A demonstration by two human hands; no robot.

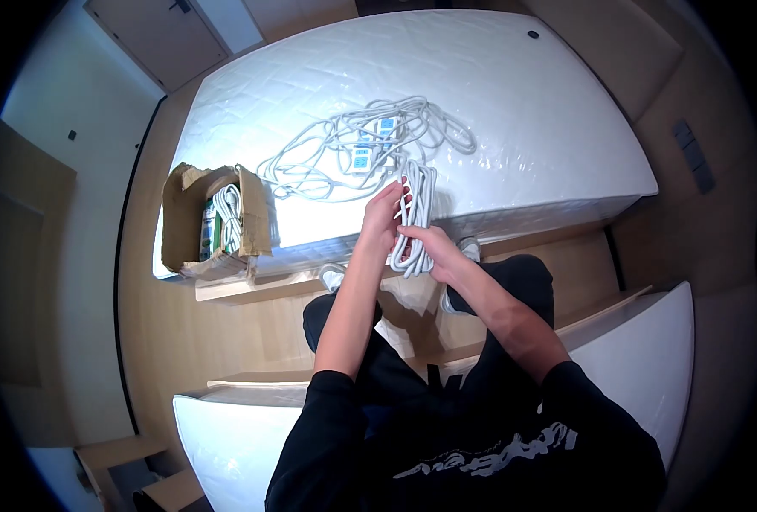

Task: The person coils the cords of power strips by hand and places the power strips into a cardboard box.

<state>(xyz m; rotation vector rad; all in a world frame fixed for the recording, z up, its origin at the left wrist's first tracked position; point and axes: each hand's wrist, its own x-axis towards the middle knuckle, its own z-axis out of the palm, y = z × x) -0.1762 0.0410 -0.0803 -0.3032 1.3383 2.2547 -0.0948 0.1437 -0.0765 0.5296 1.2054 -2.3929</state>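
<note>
black object (533,35) lay near the far right corner of the mattress (540,111), door (161,38) stood beyond its far left, panel (693,156) past its right edge

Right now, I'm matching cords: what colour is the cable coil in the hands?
The cable coil is whitish grey; the head view shows it.

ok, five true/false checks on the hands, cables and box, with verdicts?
1. The left hand and right hand are both at the cable bundle. True.
2. The cardboard box is closed. False: its top is open, and a packed coil shows inside.
3. Power strips lie among loose cable on the mattress. True.
4. The box stands right of the loose cable. False: it stands to its left.
5. The person wears white sleeves. False: the sleeves are black.
</note>
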